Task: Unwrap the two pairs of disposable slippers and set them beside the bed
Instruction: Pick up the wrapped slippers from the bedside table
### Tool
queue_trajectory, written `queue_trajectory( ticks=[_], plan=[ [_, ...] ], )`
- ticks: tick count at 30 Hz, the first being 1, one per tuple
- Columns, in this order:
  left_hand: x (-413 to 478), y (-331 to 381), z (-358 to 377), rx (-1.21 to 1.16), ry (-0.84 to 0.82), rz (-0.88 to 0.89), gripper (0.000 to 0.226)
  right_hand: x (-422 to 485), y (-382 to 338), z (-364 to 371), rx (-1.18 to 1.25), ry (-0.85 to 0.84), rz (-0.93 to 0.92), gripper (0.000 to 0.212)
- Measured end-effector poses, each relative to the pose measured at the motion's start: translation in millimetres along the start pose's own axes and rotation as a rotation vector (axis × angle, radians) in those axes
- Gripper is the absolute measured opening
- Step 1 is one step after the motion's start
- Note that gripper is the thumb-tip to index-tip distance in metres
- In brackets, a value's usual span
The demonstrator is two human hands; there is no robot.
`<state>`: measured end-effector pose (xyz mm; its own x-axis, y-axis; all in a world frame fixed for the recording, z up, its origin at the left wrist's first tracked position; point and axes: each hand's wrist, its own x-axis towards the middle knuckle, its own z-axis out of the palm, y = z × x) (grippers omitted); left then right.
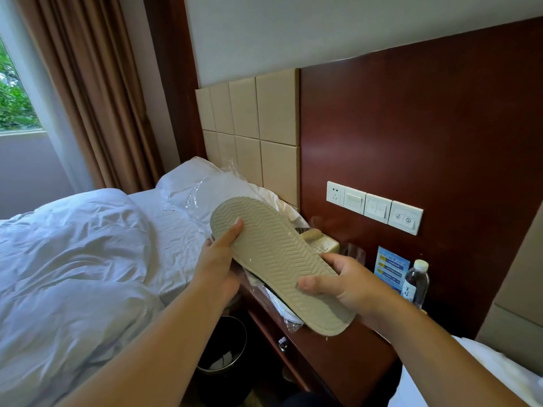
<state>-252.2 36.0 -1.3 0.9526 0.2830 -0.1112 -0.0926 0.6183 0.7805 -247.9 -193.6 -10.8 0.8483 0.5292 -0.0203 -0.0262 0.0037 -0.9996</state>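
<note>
- Left hand (219,265) grasps the toe end of a slipper (273,259), with the thumb pressed on the ribbed sole and the fingers curled underneath.
- The slipper is held sole-up in the air, over the front edge of the nightstand (338,362). I cannot tell whether it is one slipper or a stacked pair.
- The right hand (346,283) grasps the heel end the same way, thumb on top and fingers below.
- Progress, as I judge it: a loose clear wrapper (202,186) lies on the pillow (179,177), so one packet looks opened. Another packet (282,308), white and still in plastic, lies on the nightstand under the held slipper. No slipper is visible on the floor, so the placing and probably the second unwrapping remain.
- Around, from the left:
  - A rumpled white duvet (73,259) covers the bed.
  - A waste bin (223,348) stands on the floor between the bed and the nightstand.
  - A beige phone (320,242), a blue card (390,268) and a water bottle (415,283) sit at the back of the nightstand.
- The bin fills the narrow floor gap beside the bed, so the slippers likely need a spot clear of it.
</note>
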Motion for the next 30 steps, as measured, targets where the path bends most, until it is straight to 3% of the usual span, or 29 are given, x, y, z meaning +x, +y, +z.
queue_trajectory(
  ticks=[8, 21, 25, 30],
  plan=[
    [1, 4, 3, 0.026, 0.035, -0.047, 0.078, 1, -15, -11, -0.037, -0.038, 0.023, 0.038],
    [6, 5, 4, -0.137, 0.104, -0.038, 0.024, -3, -4, -19, -0.032, -0.064, 0.071, 0.039],
    [10, 5, -3, -0.089, 0.187, -0.007, 0.044, -4, -1, -28, -0.052, -0.081, 0.106, 0.039],
    [-2, -17, 4, 0.033, 0.047, -0.078, 0.07, -3, -1, -36, -0.086, -0.059, 0.095, 0.043]
  ],
)
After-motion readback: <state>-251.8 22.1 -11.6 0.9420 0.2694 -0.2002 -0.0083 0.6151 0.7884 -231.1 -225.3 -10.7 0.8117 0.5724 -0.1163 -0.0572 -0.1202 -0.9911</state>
